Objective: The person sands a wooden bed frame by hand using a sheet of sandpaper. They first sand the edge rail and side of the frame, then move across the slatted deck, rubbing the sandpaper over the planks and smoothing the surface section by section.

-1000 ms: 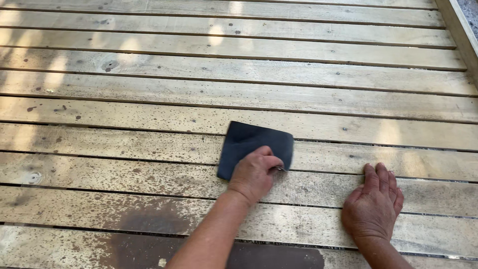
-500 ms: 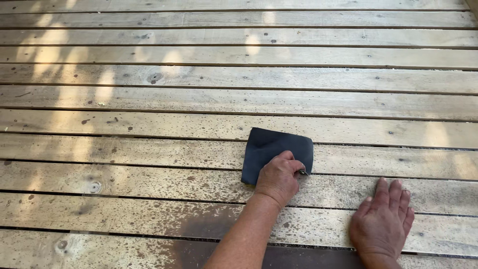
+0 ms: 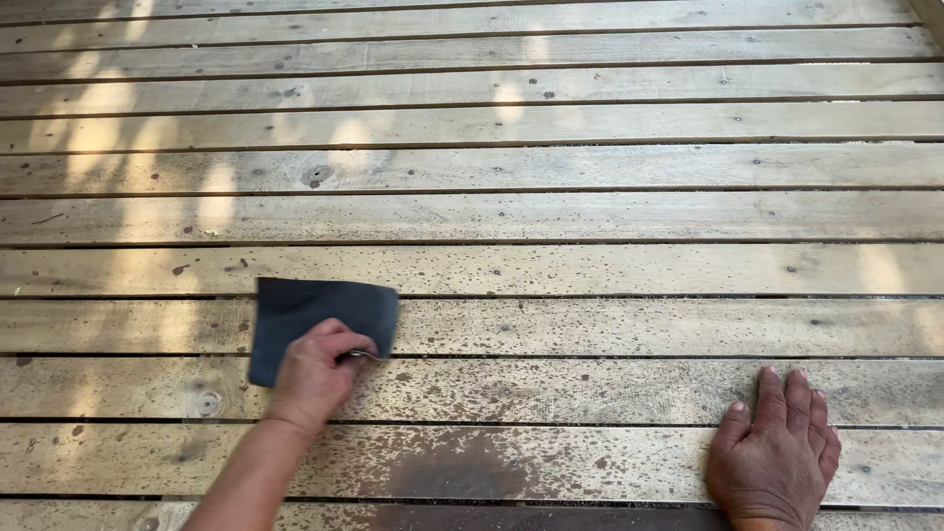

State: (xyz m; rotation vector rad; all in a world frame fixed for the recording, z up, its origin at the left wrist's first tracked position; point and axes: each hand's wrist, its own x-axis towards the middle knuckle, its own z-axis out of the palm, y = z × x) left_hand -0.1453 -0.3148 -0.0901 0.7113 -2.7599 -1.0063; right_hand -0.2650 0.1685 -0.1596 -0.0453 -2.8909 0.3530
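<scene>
Right hand [image 3: 774, 454]: lower right, palm down, fingers together and flat on the weathered wooden deck [image 3: 590, 393], holding nothing. Left hand [image 3: 313, 374]: lower left, fingers curled and pressed down on the near edge of a dark blue-grey abrasive sheet [image 3: 305, 315], which lies flat across two boards. Beyond: more speckled planks, a knot [image 3: 316, 177], dappled sunlight.

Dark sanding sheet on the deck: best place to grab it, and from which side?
Probably the free far edge of the dark sheet, coming from the far-left corner. It lies flat across two deck boards, and the left hand already presses its near right part, so only the far and left margins show bare. The right hand rests flat on the boards, well clear.
</scene>
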